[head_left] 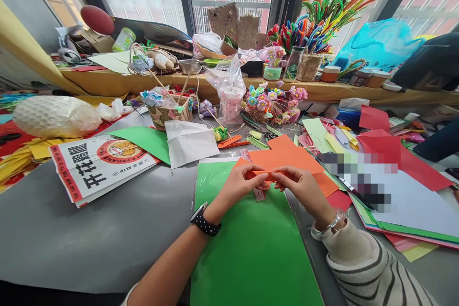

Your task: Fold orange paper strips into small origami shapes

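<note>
My left hand and my right hand meet over a green paper sheet on the grey table. Together they pinch a small folded orange paper strip between thumbs and fingertips. A larger orange sheet lies flat just behind the hands. A black watch sits on my left wrist and a clear bracelet on my right wrist, above a striped sleeve.
Red, white and green sheets are stacked at the right. A printed packet and a white net-wrapped bundle lie at the left. Baskets of paper flowers, a plastic cup and pipe cleaners crowd the back ledge.
</note>
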`<state>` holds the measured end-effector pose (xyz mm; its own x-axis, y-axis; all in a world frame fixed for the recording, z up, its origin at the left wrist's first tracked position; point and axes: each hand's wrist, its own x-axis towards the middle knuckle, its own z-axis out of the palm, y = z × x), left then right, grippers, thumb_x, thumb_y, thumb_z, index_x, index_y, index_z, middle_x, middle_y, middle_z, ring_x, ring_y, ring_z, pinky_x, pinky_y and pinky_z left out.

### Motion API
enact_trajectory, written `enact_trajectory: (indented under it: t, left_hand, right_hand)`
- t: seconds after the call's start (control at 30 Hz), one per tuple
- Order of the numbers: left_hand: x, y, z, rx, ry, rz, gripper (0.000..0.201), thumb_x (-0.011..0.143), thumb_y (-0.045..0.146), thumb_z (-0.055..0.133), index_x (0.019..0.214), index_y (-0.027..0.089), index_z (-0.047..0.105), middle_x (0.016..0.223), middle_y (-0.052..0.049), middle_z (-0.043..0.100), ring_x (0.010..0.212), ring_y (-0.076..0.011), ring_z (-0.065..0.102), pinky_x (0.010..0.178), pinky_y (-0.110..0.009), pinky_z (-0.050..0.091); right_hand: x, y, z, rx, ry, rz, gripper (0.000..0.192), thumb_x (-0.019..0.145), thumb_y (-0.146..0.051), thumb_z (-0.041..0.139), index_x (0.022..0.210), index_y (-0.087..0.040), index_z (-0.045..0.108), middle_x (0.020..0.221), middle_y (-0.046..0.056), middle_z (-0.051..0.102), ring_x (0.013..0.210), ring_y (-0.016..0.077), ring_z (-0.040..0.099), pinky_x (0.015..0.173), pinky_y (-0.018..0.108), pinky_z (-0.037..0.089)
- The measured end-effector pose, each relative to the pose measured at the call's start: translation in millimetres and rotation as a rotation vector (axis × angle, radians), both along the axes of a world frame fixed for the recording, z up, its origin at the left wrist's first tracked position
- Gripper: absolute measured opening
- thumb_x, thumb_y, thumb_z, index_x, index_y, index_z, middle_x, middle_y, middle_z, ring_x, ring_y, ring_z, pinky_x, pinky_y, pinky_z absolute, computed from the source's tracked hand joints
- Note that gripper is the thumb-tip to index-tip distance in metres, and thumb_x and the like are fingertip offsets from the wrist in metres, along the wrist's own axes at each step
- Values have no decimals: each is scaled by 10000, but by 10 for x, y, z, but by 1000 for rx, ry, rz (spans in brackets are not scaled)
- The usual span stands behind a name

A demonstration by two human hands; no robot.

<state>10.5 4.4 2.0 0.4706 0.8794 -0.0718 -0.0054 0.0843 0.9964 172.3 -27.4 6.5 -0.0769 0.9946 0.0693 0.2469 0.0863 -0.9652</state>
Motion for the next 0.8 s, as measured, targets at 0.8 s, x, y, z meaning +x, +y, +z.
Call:
enact_trajectory:
  t: [0.8]
  left_hand:
    - [16, -14, 6, -41, -53, 56, 219, 648, 318, 603, 742, 121, 596, 641, -32, 642, 625, -167, 632, 568, -237, 516]
  right_hand:
    - [-67, -7, -33, -21, 92, -46, 252, 714, -359, 550, 784, -125, 611, 618, 23, 606, 523, 117, 543, 515, 225, 445]
